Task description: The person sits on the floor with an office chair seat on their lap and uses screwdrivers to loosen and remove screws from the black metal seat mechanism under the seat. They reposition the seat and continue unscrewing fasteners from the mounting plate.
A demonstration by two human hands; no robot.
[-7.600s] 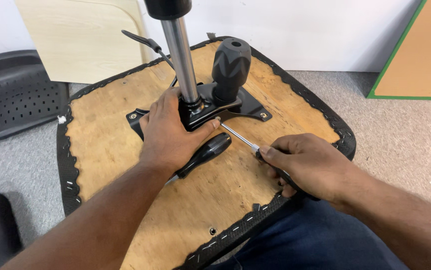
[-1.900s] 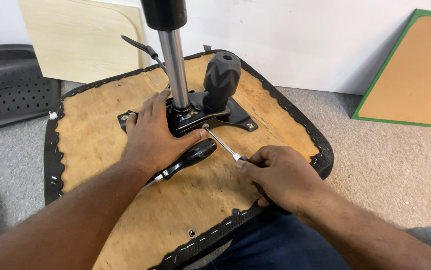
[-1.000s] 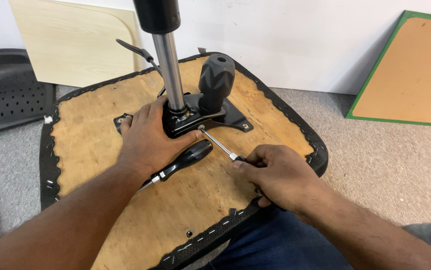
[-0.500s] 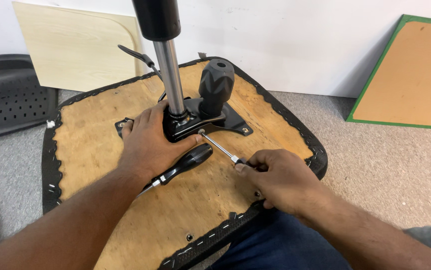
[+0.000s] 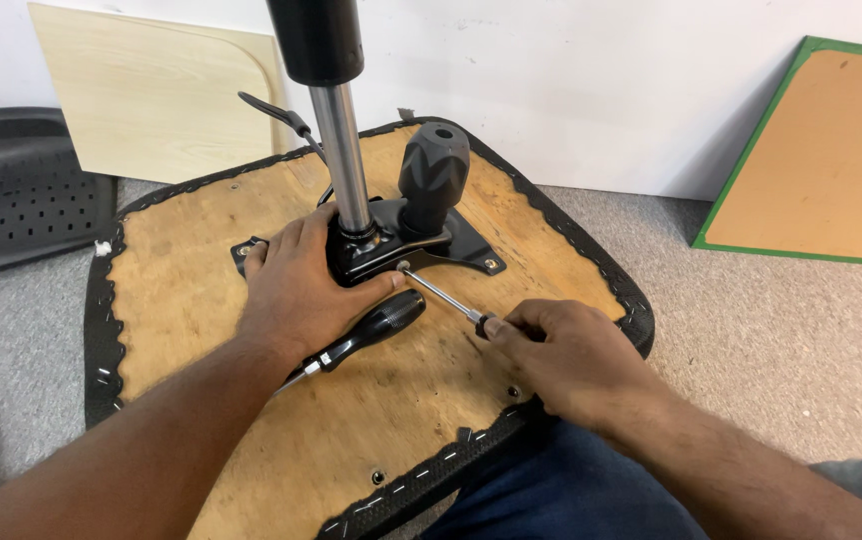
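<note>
An upturned chair seat (image 5: 191,290) of bare plywood with black stapled edging lies across my lap. A black metal mechanism plate (image 5: 451,245) with a chrome gas column (image 5: 343,150) and a ribbed black knob (image 5: 433,170) is fixed at its middle. My left hand (image 5: 296,290) presses flat on the plate at the column's base. My right hand (image 5: 566,360) grips a screwdriver (image 5: 443,297), its shaft tip set on a screw at the plate's front edge. A black lever handle (image 5: 366,330) sticks out from under my left hand.
A pale wooden panel (image 5: 166,95) leans on the white wall behind. A black perforated chair back (image 5: 16,190) lies at the left. A brown board with green edging (image 5: 821,160) leans at the right. Grey carpet (image 5: 771,340) surrounds the seat.
The view has shifted slightly and come closer. My right hand has turned the screwdriver a little on the same screw. My left hand stays on the plate.
</note>
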